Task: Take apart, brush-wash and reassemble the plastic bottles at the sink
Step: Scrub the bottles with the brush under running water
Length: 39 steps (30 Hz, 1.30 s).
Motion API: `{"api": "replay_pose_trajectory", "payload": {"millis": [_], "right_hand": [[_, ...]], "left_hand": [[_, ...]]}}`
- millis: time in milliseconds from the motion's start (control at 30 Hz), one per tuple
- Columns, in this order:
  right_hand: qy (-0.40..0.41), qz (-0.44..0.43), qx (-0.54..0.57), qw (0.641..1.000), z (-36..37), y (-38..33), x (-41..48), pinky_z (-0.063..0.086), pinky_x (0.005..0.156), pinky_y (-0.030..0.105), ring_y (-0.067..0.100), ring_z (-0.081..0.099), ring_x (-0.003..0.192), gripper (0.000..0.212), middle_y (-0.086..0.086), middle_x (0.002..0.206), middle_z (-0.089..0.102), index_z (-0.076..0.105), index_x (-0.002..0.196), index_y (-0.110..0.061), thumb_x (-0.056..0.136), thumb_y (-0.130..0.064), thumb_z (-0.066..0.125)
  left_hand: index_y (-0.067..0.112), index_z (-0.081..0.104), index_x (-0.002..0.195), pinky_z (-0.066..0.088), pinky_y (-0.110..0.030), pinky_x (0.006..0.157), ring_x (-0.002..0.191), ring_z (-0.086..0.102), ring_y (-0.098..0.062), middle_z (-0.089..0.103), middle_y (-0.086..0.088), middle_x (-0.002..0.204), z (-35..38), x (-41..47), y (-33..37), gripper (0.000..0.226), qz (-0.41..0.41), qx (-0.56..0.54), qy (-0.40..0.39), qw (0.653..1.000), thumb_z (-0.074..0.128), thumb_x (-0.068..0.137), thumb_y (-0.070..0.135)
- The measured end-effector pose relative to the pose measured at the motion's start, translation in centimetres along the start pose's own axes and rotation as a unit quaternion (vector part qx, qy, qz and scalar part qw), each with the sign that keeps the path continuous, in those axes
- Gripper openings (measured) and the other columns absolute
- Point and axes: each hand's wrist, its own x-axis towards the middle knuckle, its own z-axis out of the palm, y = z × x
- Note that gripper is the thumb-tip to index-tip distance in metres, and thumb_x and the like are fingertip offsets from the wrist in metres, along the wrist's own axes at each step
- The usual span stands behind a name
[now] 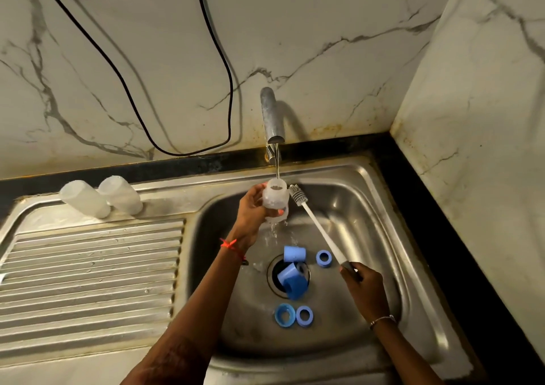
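My left hand [253, 207] grips a translucent plastic bottle [275, 196] upright under the running tap [272, 116]; water falls into its open mouth and spills over. My right hand [364, 284] holds the handle end of a white bottle brush [317, 225], whose bristle head sits just right of the bottle, outside it. In the sink basin [354, 207] lie blue bottle parts: two caps [293, 254] near the drain and three rings [323, 257] around it.
Two more translucent bottles [85, 198] lie on their sides at the back of the ribbed steel drainboard [88, 272]. A black cable [177, 119] hangs along the marble wall. A marble side wall and black counter edge close the right.
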Motion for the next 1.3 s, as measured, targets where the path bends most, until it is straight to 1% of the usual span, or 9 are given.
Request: {"api": "replay_pose_trajectory", "payload": {"millis": [133,267,433,533,700,833,1000,1100,1300], "right_hand": [[0.001,-0.007,0.003,1.000,-0.1,-0.1,-0.1,0.027,0.045,0.021,0.009,0.039,0.045,0.036,-0.006,0.043,0.036,0.050,0.054,-0.014,0.087,-0.014,0.064],[0.000,-0.003,0.014,1.000,-0.2,-0.4,-0.2,0.024,0.044,0.020,0.009,0.036,0.043,0.040,-0.006,0.040,0.035,0.046,0.051,-0.016,0.086,-0.013,0.065],[0.007,-0.013,0.023,1.000,-0.3,-0.4,-0.1,0.025,0.044,0.021,0.009,0.037,0.043,0.045,-0.009,0.041,0.042,0.041,0.049,-0.023,0.085,-0.011,0.065],[0.011,-0.006,0.018,1.000,-0.1,-0.3,0.0,0.029,0.047,0.027,0.006,0.033,0.042,0.040,-0.006,0.041,0.037,0.046,0.050,-0.016,0.084,-0.011,0.067],[0.010,-0.003,0.021,1.000,-0.3,-0.4,-0.1,0.031,0.047,0.027,0.009,0.035,0.042,0.040,-0.006,0.040,0.038,0.048,0.050,-0.020,0.084,-0.012,0.067],[-0.012,-0.011,0.015,1.000,-0.4,-0.4,-0.2,0.033,0.050,0.028,0.011,0.036,0.045,0.041,-0.006,0.043,0.039,0.045,0.050,-0.018,0.084,-0.010,0.067],[-0.062,-0.016,-0.028,0.998,-1.4,-2.3,0.5,0.026,0.049,0.027,0.010,0.029,0.044,0.049,-0.007,0.042,0.031,0.038,0.044,-0.018,0.082,-0.012,0.068],[-0.105,-0.018,-0.084,0.991,-2.8,-3.9,1.4,0.024,0.049,0.028,0.010,0.029,0.045,0.052,-0.009,0.039,0.028,0.035,0.040,-0.018,0.077,-0.017,0.070],[-0.206,-0.081,-0.149,0.964,-6.4,-5.9,2.7,0.026,0.050,0.027,0.004,0.032,0.045,0.038,-0.008,0.039,0.032,0.054,0.045,-0.015,0.067,-0.035,0.077]], "left_hand": [[0.013,0.050,0.120,0.054,-0.022,0.070,0.097,0.058,-0.009,0.060,0.004,0.107,0.0,-0.3,0.9,0.055,0.018,0.020,0.003,1.000,0.065,0.075,-0.014],[0.014,0.042,0.127,0.052,-0.033,0.076,0.099,0.056,-0.018,0.057,-0.001,0.112,0.0,-0.7,1.1,0.062,-0.015,0.002,0.030,0.999,0.068,0.074,-0.008],[0.015,0.059,0.089,0.053,-0.026,0.058,0.074,0.062,-0.015,0.065,-0.007,0.087,-0.4,-2.3,1.3,0.006,-0.060,0.083,0.033,0.994,0.060,0.087,0.009],[0.011,0.066,0.087,0.049,-0.021,0.051,0.065,0.062,-0.013,0.069,-0.005,0.076,-1.4,-2.8,0.2,0.012,-0.090,0.168,0.067,0.979,0.066,0.084,0.023],[0.016,0.064,0.103,0.045,-0.030,0.085,0.106,0.057,-0.030,0.062,-0.009,0.103,-3.0,-4.1,-1.6,0.043,-0.099,0.446,0.080,0.886,0.059,0.069,0.041],[-0.008,0.032,0.129,0.042,-0.039,0.099,0.120,0.047,-0.038,0.049,-0.023,0.126,-3.4,-5.3,-0.9,0.081,-0.112,0.378,0.150,0.907,0.078,0.069,0.020],[0.010,0.060,0.103,0.053,-0.037,0.087,0.103,0.060,-0.029,0.061,-0.013,0.116,-5.4,-5.2,-0.1,0.048,-0.106,0.270,0.168,0.942,0.070,0.065,0.038],[0.016,0.063,0.094,0.056,-0.038,0.072,0.091,0.062,-0.029,0.065,-0.014,0.102,-6.2,-6.1,0.3,0.018,-0.072,0.154,0.194,0.966,0.068,0.077,0.020],[0.009,0.059,0.096,0.052,-0.041,0.078,0.087,0.060,-0.030,0.063,-0.015,0.093,-7.3,-7.8,0.4,0.018,-0.075,-0.032,0.198,0.977,0.069,0.081,0.014]]}}
